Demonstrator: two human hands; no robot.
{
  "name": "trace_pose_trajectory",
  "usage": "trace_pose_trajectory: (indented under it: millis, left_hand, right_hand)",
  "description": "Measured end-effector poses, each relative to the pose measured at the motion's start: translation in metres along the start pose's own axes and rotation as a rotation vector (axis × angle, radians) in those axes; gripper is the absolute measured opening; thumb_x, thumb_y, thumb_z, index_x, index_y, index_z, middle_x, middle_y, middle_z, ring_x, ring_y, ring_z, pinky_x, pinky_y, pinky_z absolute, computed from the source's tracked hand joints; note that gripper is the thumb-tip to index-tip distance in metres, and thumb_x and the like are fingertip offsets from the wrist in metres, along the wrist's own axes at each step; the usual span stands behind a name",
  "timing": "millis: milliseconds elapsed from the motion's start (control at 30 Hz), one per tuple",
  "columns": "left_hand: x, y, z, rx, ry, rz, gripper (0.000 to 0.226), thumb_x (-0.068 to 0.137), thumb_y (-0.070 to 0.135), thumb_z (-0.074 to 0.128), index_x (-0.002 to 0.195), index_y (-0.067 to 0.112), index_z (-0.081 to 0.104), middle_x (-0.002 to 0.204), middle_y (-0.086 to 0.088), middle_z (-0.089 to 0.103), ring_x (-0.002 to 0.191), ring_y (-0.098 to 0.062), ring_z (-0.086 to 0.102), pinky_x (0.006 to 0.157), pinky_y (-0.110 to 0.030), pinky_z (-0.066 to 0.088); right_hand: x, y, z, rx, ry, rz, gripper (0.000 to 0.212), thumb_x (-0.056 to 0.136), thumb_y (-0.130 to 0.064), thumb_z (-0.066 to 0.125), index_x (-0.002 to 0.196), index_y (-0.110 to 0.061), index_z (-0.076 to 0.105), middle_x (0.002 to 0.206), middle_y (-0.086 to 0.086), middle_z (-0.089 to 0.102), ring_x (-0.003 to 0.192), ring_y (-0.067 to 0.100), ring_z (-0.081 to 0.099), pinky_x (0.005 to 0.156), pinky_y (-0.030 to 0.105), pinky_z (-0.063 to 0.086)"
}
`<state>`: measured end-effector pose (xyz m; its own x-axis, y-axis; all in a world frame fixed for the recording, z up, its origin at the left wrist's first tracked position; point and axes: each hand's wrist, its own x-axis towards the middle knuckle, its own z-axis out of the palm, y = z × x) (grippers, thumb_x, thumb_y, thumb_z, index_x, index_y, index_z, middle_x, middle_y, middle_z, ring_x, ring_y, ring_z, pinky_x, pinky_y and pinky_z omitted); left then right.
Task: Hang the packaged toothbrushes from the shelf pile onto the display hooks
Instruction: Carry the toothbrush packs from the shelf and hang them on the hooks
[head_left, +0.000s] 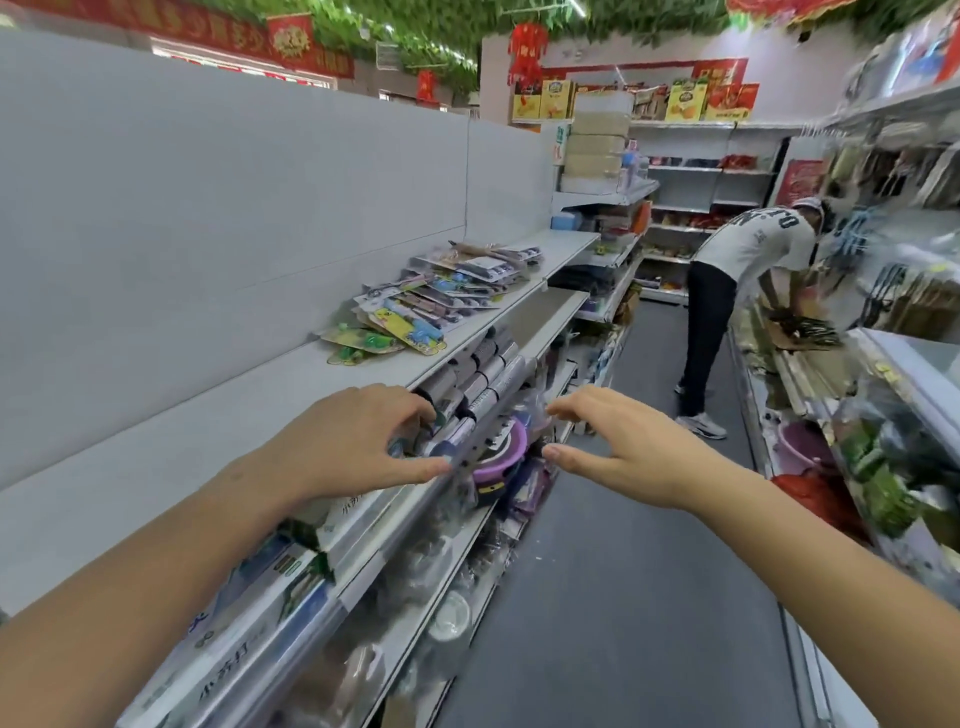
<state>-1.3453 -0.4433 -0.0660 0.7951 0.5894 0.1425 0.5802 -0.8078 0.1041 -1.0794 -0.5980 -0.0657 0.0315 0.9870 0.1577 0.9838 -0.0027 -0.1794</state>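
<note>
A pile of packaged toothbrushes (426, 301) lies on the white top shelf (218, 415), well ahead of both hands. My left hand (353, 441) reaches over the shelf's front edge, its fingers curved down among the grey packs (478, 374) on the tier below; I cannot tell whether it holds one. My right hand (613, 447) hovers over the aisle next to the shelf edge, fingers spread and holding nothing. No display hooks are plainly visible on the left shelving.
A person (737, 291) in a white shirt bends over the right-hand shelving further down the aisle. A purple round item (498, 457) sits on the lower tier between my hands. The grey aisle floor (613, 597) runs ahead. Right shelves hold blurred goods.
</note>
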Motion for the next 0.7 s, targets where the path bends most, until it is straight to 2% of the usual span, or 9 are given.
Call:
trace_pose_trajectory:
  millis: [100,267,333,433,533,600,700]
  left_hand:
    - [0.046,0.015,0.012,-0.049,0.038,-0.059,0.077,0.074,0.088,0.038,0.129,0.038,0.059,0.114,0.019,0.062,0.099,-0.001,0.059,0.084,-0.029,0.053]
    - [0.112,0.025,0.018,-0.033,0.014,-0.207,0.067,0.081,0.086,0.043,0.126,0.038,0.06,0.113,0.019,0.063,0.098,0.0,0.059,0.077,-0.018,0.048]
    - [0.135,0.023,0.016,-0.021,0.011,-0.25,0.074,0.077,0.089,0.035,0.124,0.038,0.06,0.112,0.019,0.064,0.1,-0.002,0.061,0.081,-0.025,0.052]
    - [0.164,0.013,0.017,0.02,0.024,-0.332,0.064,0.087,0.08,0.045,0.132,0.036,0.059,0.119,0.017,0.064,0.103,-0.004,0.059,0.088,-0.029,0.052]
    - [0.191,-0.006,0.023,0.036,0.062,-0.415,0.065,0.087,0.079,0.045,0.135,0.038,0.056,0.118,0.02,0.061,0.106,-0.004,0.057,0.092,-0.03,0.049]
    - [0.211,-0.026,0.03,0.048,0.067,-0.457,0.076,0.081,0.089,0.037,0.136,0.04,0.056,0.121,0.021,0.062,0.108,-0.004,0.058,0.094,-0.032,0.05]
    - [0.245,-0.059,0.039,0.058,0.111,-0.5,0.105,0.063,0.104,0.015,0.132,0.039,0.059,0.125,0.019,0.065,0.109,-0.005,0.061,0.093,-0.034,0.053]
  right_hand:
    - [0.034,0.053,-0.008,0.011,-0.011,-0.046,0.067,0.092,-0.07,0.039,0.142,-0.028,0.047,0.13,-0.01,0.054,0.115,0.006,0.053,0.096,0.024,0.044]
    - [0.094,0.127,-0.029,0.045,-0.05,-0.114,0.074,0.084,-0.078,0.033,0.136,-0.029,0.052,0.118,-0.012,0.06,0.104,0.007,0.057,0.093,0.033,0.051]
    - [0.123,0.15,-0.033,0.08,-0.045,-0.149,0.077,0.082,-0.08,0.032,0.134,-0.029,0.055,0.116,-0.013,0.061,0.102,0.005,0.057,0.092,0.032,0.052]
    - [0.164,0.173,-0.027,0.099,-0.051,-0.204,0.078,0.081,-0.081,0.031,0.136,-0.03,0.053,0.121,-0.013,0.061,0.104,0.003,0.057,0.094,0.029,0.051]
    - [0.207,0.189,-0.017,0.099,-0.069,-0.245,0.067,0.09,-0.071,0.041,0.14,-0.028,0.051,0.13,-0.011,0.06,0.113,0.005,0.056,0.099,0.029,0.049]
    - [0.24,0.201,-0.01,0.097,-0.087,-0.261,0.071,0.088,-0.075,0.039,0.141,-0.029,0.05,0.133,-0.012,0.058,0.117,0.006,0.056,0.102,0.033,0.049]
    - [0.295,0.215,0.002,0.079,-0.087,-0.307,0.084,0.081,-0.083,0.029,0.141,-0.029,0.05,0.135,-0.012,0.058,0.118,0.006,0.055,0.103,0.035,0.048]
